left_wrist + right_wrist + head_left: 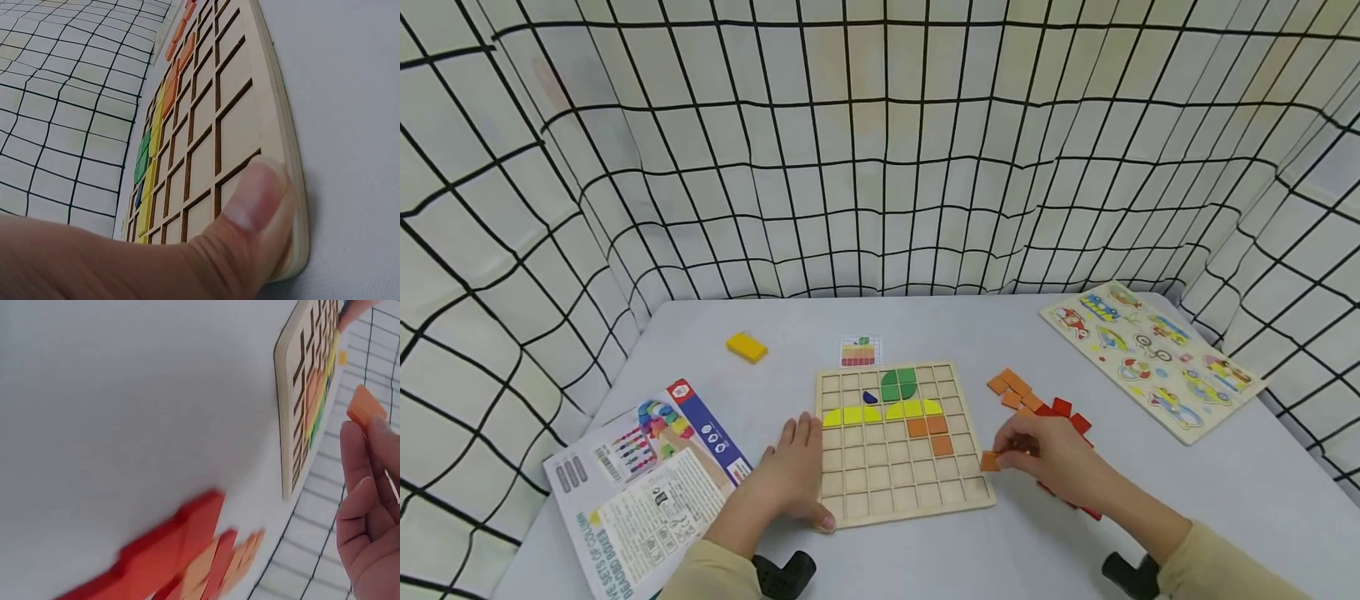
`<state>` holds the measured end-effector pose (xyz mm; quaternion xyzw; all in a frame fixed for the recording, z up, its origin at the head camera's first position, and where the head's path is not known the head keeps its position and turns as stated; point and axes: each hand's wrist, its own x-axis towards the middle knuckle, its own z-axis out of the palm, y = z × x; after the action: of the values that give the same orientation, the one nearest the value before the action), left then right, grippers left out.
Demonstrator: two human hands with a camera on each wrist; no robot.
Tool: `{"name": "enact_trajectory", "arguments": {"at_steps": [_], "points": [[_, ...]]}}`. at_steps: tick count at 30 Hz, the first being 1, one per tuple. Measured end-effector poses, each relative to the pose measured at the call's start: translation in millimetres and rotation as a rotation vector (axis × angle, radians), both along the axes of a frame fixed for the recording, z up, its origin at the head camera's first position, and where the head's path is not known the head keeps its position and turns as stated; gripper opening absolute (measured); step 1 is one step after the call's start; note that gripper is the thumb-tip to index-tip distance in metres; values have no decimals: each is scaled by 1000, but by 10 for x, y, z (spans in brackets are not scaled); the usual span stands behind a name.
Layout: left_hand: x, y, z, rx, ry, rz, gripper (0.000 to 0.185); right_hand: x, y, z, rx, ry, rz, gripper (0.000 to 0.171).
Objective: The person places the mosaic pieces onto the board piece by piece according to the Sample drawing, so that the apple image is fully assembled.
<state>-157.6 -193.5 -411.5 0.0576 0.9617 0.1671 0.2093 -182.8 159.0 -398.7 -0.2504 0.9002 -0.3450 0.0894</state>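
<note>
My right hand (1052,454) pinches an orange square tile (989,461) between thumb and fingers, just off the right edge of the wooden grid board (880,504). In the right wrist view that tile (365,407) is raised above the table. My left hand (790,471) lies along the board's left edge, fingers extended, and its thumb (253,197) presses on the near left corner. The board's grid holds green tiles (898,385), a small blue piece (869,397), yellow curved pieces (852,415) and three orange squares (937,423).
Loose orange tiles (1015,383) and red tiles (1062,407) lie right of the board, partly behind my right hand. A pattern card (861,351) sits behind it. A yellow block (747,347), a bead box (625,492) and a picture puzzle (1150,358) surround it. Black netting (885,158) encloses the table.
</note>
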Motion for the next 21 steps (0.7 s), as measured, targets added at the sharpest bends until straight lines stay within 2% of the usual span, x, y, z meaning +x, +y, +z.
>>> {"name": "enact_trajectory", "arguments": {"at_steps": [6,10,14,21], "points": [[-4,-3,30,6,-6,4,136,-288,-523,-115,24,-61,-16,6],[1,13,31,9,-6,9,136,-400,-740,-191,30,-93,-10,4],[6,15,24,7,4,5,136,-435,-866,-210,52,-109,-2,2],[9,10,19,-3,11,2,135,-411,-980,-250,140,-92,-38,6]]}}
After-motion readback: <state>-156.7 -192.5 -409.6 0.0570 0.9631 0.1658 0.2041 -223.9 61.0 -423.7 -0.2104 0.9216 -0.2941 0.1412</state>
